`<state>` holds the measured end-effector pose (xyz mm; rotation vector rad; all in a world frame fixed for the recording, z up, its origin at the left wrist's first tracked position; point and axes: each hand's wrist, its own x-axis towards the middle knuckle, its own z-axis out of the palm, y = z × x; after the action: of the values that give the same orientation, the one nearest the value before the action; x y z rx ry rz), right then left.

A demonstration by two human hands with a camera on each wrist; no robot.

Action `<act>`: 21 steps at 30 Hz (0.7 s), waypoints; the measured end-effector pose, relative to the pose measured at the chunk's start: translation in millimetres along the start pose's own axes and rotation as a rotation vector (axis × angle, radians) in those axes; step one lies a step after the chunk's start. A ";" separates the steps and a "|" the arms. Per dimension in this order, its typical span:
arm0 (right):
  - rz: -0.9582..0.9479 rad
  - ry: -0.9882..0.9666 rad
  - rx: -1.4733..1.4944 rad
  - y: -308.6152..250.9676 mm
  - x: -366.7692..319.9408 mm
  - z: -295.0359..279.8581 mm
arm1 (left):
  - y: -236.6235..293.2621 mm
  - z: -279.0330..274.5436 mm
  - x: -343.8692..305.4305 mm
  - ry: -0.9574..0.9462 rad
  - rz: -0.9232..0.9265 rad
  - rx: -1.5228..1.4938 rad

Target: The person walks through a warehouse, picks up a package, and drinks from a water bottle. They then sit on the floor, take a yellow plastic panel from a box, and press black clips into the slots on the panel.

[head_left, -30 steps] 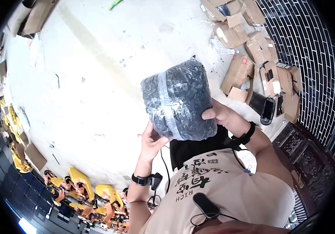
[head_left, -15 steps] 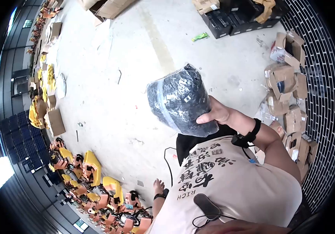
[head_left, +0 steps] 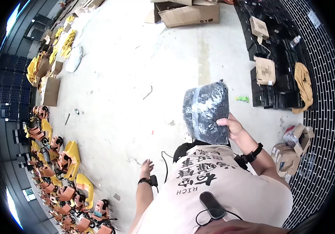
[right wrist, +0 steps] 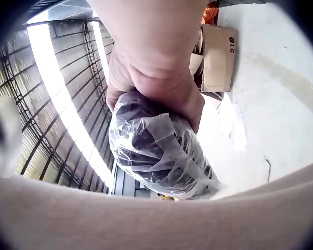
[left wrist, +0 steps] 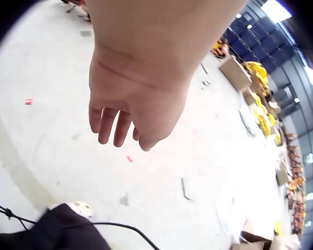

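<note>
A bulky dark package [head_left: 210, 113], wrapped in clear plastic with a pale tape band around it, is held up before the shirt front. My right hand [head_left: 233, 126] grips its right side, with the thumb on the face towards the head camera. The right wrist view shows the same plastic-wrapped package [right wrist: 156, 151] below the right hand [right wrist: 159, 86], its crinkled wrap taped over; the fingertips are mostly hidden. Away from the package, my left hand [head_left: 147, 167] hangs low at the side. In the left wrist view that left hand [left wrist: 138, 101] has loosely bent fingers and holds nothing.
Yellow and orange vehicles [head_left: 64, 160] stand in a row at left. Black crates [head_left: 272, 89] with flat cartons line the brick wall at right, beside opened boxes [head_left: 288, 156]. A large cardboard box [head_left: 191, 15] lies at the far end. A black cable [head_left: 165, 163] hangs nearby.
My left hand has let go of the package and dropped to the side. The right hand still holds it. The head view has turned, bringing the black crates and large cardboard box into sight.
</note>
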<state>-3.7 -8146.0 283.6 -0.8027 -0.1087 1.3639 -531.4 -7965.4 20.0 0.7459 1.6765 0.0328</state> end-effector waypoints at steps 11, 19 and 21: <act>-0.181 0.125 -0.001 -170.7 322.9 -34.0 | 524.5 133.4 116.8 -0.071 0.514 0.062; -0.040 0.096 -0.059 -274.4 563.4 19.9 | 416.9 100.8 122.4 0.066 -0.261 0.040; -0.023 0.091 -0.068 -285.6 626.2 41.3 | 479.6 102.7 64.1 0.142 -0.432 0.176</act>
<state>363.8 -7564.1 241.8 -0.9170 -0.0937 1.3059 -226.9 -7593.0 135.3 0.5042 1.9645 -0.3766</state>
